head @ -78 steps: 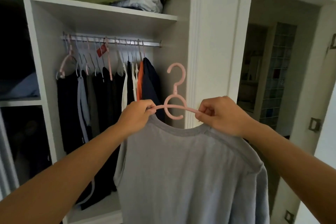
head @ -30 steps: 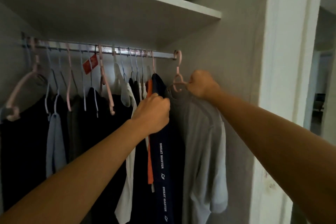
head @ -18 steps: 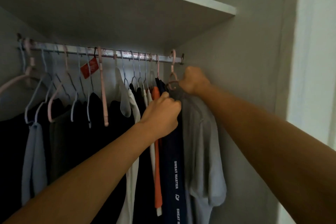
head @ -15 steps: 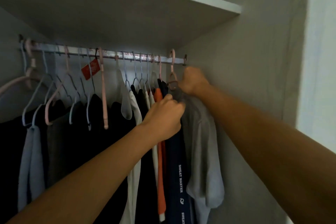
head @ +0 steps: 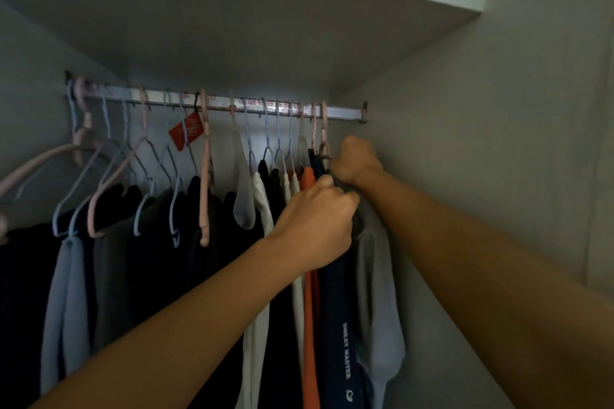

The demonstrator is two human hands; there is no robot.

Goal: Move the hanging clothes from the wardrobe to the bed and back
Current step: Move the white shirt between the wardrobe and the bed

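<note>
Both forearms reach up into the wardrobe from the lower edge of the view. Left hand (head: 315,226): fingers curled, clamped on the shoulder of the grey T-shirt (head: 377,292), knuckles toward the camera. Right hand (head: 354,159): higher and farther in, fingers closed on the shirt's collar area at the pink hanger (head: 324,139); exact grip hidden behind the fist. Grey T-shirt hangs last on the right of the row, w/ its hanger hook over the rail (head: 259,106), just short of the rail's right end bracket. Room for moving: a bare strip of rail remains between that hook and the side wall (head: 498,176); the shirt's right sleeve hangs near the wall, contact cannot be judged. Directly left, touching: navy garment (head: 335,325) printed "SWEAT MASTER", then orange garment (head: 309,309), white garment (head: 262,209), dark clothes packed close. Farther left, hangers spread wider; several pale blue and pink ones are bare at the shoulders, and a red tag (head: 186,134) hangs from one. Above: shelf (head: 265,10), its front edge overhanging the rail, holding folded bedding at top right, only partly visible.
</note>
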